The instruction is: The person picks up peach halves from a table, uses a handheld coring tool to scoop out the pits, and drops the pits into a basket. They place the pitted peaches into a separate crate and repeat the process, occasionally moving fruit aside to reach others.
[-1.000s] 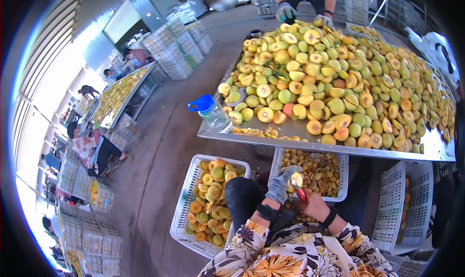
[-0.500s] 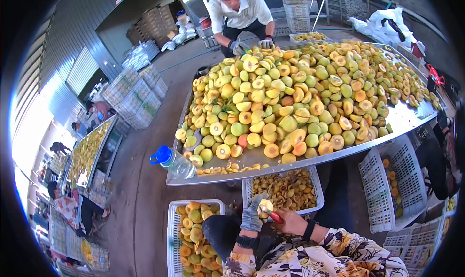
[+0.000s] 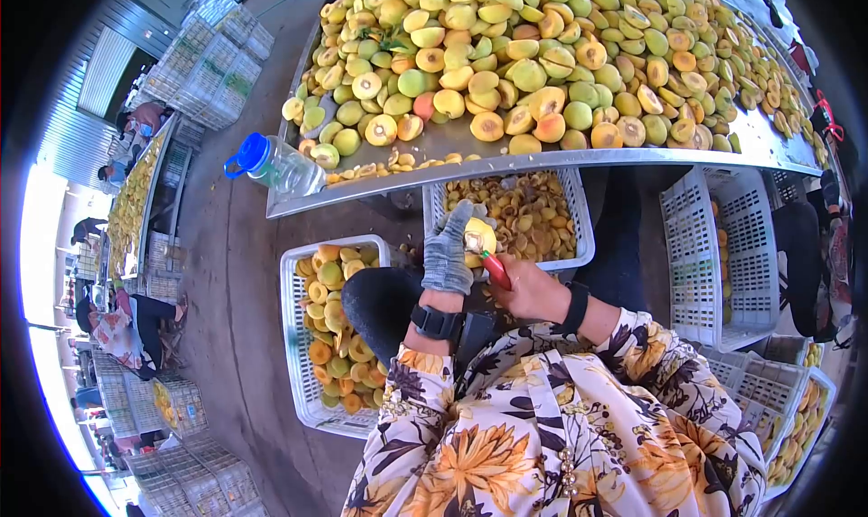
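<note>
My left hand (image 3: 447, 253), in a grey glove, is closed around a cut yellow peach (image 3: 480, 232) whose pale inside faces up. My bare right hand (image 3: 529, 288) grips a small red-handled tool (image 3: 495, 268). The tool's tip points at the peach and its working end is hidden. Both hands are over my lap, just in front of a white crate (image 3: 586, 232) filled with small brownish-yellow fruit pieces. To the left, another white crate (image 3: 291, 345) holds halved peaches with hollowed centres.
Beyond my hands stands a metal table (image 3: 579, 160) heaped with halved peaches (image 3: 506, 74). A blue-capped water bottle (image 3: 285, 169) lies tilted at its left corner. On the right are a deep white crate (image 3: 755, 291) and stacked crates. Other people sit far left.
My view has tipped downward, so the table and crates appear higher and the co-worker across the table is out of frame. Both hands still hold the peach and the tool close together.
</note>
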Available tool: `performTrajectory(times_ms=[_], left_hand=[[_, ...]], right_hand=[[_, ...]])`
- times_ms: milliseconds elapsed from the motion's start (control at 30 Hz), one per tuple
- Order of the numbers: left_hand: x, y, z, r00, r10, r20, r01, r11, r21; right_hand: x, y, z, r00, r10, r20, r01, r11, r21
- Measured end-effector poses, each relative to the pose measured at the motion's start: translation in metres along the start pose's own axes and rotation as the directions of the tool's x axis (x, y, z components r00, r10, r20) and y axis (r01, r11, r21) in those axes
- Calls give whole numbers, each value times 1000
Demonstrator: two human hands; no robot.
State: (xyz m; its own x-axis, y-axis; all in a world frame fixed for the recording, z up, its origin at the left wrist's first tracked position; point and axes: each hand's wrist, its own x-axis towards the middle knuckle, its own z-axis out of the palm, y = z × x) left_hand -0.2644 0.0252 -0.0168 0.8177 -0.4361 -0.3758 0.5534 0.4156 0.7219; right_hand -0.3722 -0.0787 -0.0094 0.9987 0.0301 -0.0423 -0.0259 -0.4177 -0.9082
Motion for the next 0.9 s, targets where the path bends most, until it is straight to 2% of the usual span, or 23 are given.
performTrajectory(times_ms=[100,133,167,200,233,267,300,333,400,467,500,533,633,733,800,867,900], left_hand=[[-5,5,7,999,45,-8,-45,999,4],[-10,6,10,989,146,15,-147,987,65],[12,-17,-23,821,506,264,-569,686,453],[-1,-3,-12,728,538,425,-685,540,489],[-2,0,-13,665,561,494,-684,190,705],[6,-8,-22,816,435,380,-577,572,583],[9,-7,-20,976,161,144,-190,958,216],[-15,22,5,993,48,108,-53,997,49],[-10,22,-8,958,45,284,-36,999,-37],[-8,27,-12,934,124,336,-98,991,-92],[-7,28,-10,949,136,286,-126,991,-51],[-9,26,-10,958,84,275,-60,994,-92],[-16,28,2,990,21,140,0,990,-144],[-17,21,6,998,30,61,-17,980,-196],[-13,15,9,981,189,-39,-190,981,-46],[-14,16,11,976,207,-71,-210,976,-48],[-23,24,14,932,354,-75,-334,922,197]], right_hand=[[-1,2,1,1000,-2,27,1,999,44],[3,1,3,998,-9,57,4,997,82],[1,-7,1,994,62,87,-75,986,150],[2,0,3,984,88,155,-121,968,220],[3,-5,1,998,-24,63,16,992,124],[5,-24,-9,964,168,205,-198,971,136],[6,-24,-8,977,134,168,-152,983,99],[7,-20,-6,979,139,150,-160,977,138],[12,-18,-6,987,100,123,-114,987,113],[17,-17,-10,982,99,161,-115,989,96],[18,-40,-13,970,163,179,-180,980,83],[19,-26,-10,941,244,233,-294,932,212],[18,-30,-14,954,179,240,-232,948,218],[18,-31,-15,924,208,320,-286,933,220],[20,-20,-16,927,203,315,-283,931,232],[21,-24,-15,916,217,337,-304,924,232],[19,-37,-14,881,267,390,-413,836,361]])
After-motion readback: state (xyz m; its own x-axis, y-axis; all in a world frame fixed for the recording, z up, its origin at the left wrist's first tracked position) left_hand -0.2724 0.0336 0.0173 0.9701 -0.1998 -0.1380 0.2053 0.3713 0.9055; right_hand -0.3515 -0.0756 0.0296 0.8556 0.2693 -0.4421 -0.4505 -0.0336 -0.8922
